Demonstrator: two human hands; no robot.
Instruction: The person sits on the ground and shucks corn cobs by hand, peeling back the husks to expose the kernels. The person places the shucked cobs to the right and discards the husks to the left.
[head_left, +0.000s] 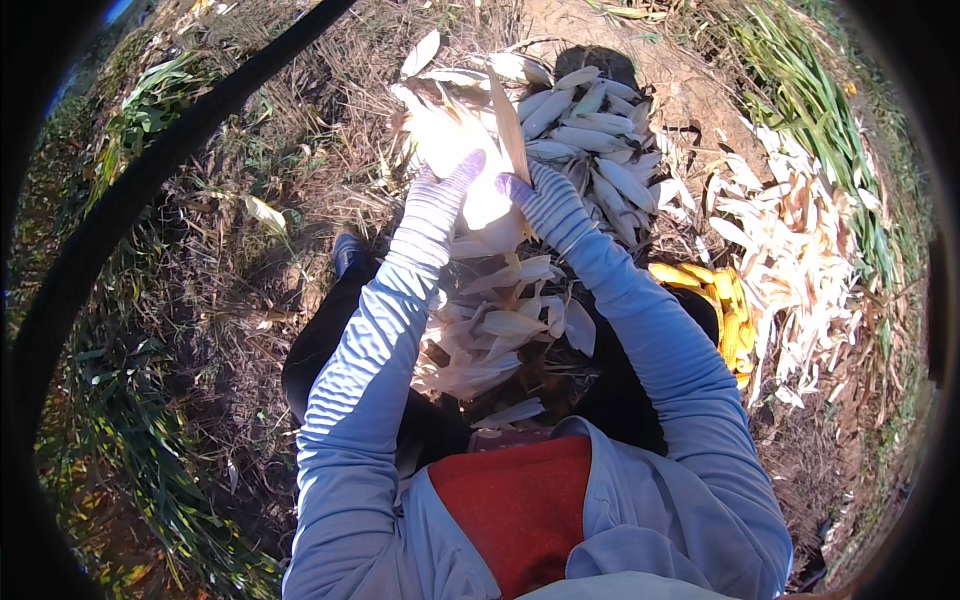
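Both hands wear striped knit gloves with purple fingertips. My left hand (452, 180) grips pale corn husk (496, 217) in strong glare. Close beside it, my right hand (541, 199) holds the same bundle, with its thumb turned inward. A long dry husk leaf (508, 124) stands up above my right hand. Whether an ear is inside the bundle cannot be seen, because the bright light washes it out. Just beyond my hands lies a pile of unhusked corn ears (592, 139). Loose stripped husks (502, 322) lie on the ground between my legs.
Yellow husked corn cobs (727, 307) lie beside my right knee. Farther right spreads a heap of discarded husks (802, 255), with green stalks (825, 120) along it. Dry grass and stubble (300, 97) cover the ground at left. A dark curved strap (157, 165) crosses the upper left view.
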